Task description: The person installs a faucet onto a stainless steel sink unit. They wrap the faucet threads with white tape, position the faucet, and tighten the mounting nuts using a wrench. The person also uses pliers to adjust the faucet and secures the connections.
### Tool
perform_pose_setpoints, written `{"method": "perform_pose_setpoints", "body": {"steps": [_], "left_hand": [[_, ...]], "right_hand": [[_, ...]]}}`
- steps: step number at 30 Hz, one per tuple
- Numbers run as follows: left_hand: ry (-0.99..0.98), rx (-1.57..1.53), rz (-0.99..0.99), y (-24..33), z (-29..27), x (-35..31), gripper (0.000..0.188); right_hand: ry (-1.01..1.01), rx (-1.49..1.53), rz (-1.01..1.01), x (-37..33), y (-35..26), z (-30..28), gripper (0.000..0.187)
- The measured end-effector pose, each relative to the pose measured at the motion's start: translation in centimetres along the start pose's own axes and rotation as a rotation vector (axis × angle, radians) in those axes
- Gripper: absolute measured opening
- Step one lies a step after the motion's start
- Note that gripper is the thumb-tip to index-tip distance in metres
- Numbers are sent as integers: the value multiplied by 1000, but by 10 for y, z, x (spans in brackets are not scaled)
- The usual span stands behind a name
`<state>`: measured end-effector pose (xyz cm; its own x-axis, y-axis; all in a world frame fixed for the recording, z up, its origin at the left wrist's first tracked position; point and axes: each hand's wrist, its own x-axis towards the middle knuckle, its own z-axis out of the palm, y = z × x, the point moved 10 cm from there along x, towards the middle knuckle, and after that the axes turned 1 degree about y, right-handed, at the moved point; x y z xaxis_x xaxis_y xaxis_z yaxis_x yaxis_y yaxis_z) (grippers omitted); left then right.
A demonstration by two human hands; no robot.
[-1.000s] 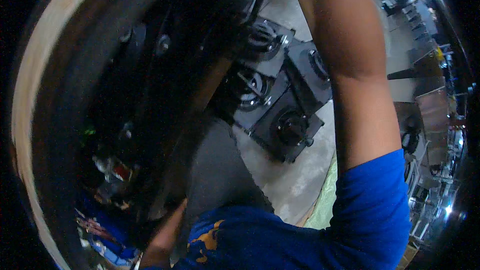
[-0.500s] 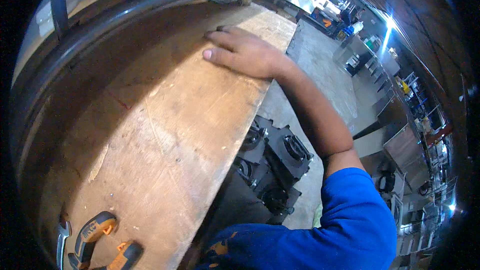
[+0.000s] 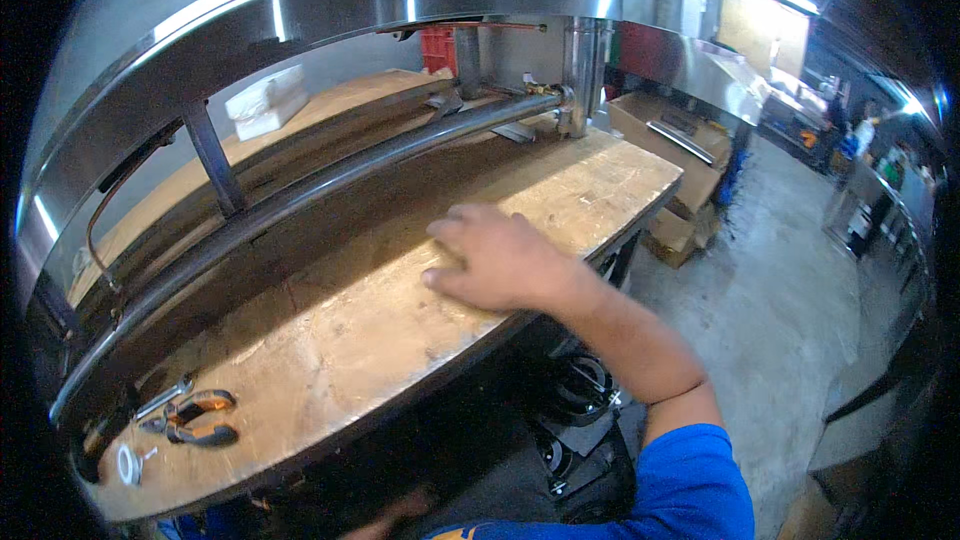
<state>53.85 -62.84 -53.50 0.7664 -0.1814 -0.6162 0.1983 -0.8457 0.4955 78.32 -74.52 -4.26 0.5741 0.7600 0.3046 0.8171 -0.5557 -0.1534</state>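
My right hand [image 3: 505,258] lies palm down on a wooden board [image 3: 330,380], fingers spread and nothing in them. At the board's near left end are pliers [image 3: 205,420] with orange and black handles. A metal wrench [image 3: 163,398] lies beside them, and a white ring that looks like a roll of tape [image 3: 129,465] is close by. Low at the bottom edge, a blurred patch of skin appears to be my left hand [image 3: 395,515], below the board's front edge; its fingers cannot be made out.
A metal pipe [image 3: 350,175] runs along the board's back, under a stainless steel frame [image 3: 340,10]. Black burner-like parts [image 3: 580,385] sit below the board. Cardboard boxes [image 3: 665,145] stand past its far end, beside the concrete floor [image 3: 760,310].
My view has swung up and left, bringing in the steel frame, boxes and tape-like ring. My right hand stays flat on the board. A blurred left hand now shows at the bottom.
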Motion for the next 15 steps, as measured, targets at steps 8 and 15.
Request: {"method": "perform_pose_setpoints", "body": {"steps": [8,15], "left_hand": [[420,402,502,326,-280,-247,35],[1069,777,367,415,-512,-151,40]], "right_hand": [[553,-177,237,122,201,-173,33],[636,-335,196,197,255,-163,39]]}}
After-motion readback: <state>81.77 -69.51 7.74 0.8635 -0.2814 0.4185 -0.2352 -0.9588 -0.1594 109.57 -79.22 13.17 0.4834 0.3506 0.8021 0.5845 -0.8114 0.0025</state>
